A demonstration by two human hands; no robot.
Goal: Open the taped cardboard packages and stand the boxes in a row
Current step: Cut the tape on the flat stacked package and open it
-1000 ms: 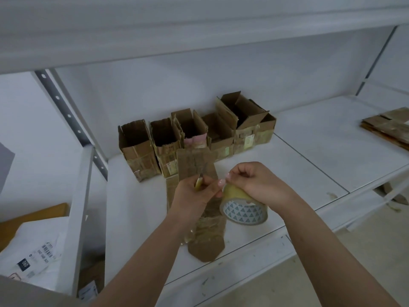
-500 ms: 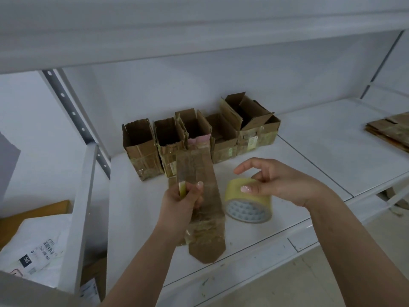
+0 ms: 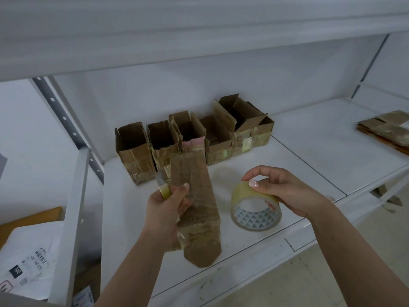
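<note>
One flattened cardboard package (image 3: pixel 194 209), glossy with tape, was gripped in the left hand (image 3: pixel 166 209), whose fingers curled round its left edge together with a small yellow-handled cutter (image 3: pixel 163 187); the blade end showed just above the thumb. The package's long axis ran from its pointed flap near the shelf's (image 3: pixel 309 165) front edge up and away toward the row of opened boxes (image 3: pixel 192 140), five or so, standing against the back wall. It lay just left of the roll of clear tape (image 3: pixel 255 209), which stood on the shelf with the right hand (image 3: pixel 281 191) resting on top, fingers loosely curved over the rim, thumb against its near side. The left hand already held the package; the right was the free one, so any pulling apart would likely fall to it. A stack of flat cardboard (image 3: pixel 385 131) lay well apart at far right.
</note>
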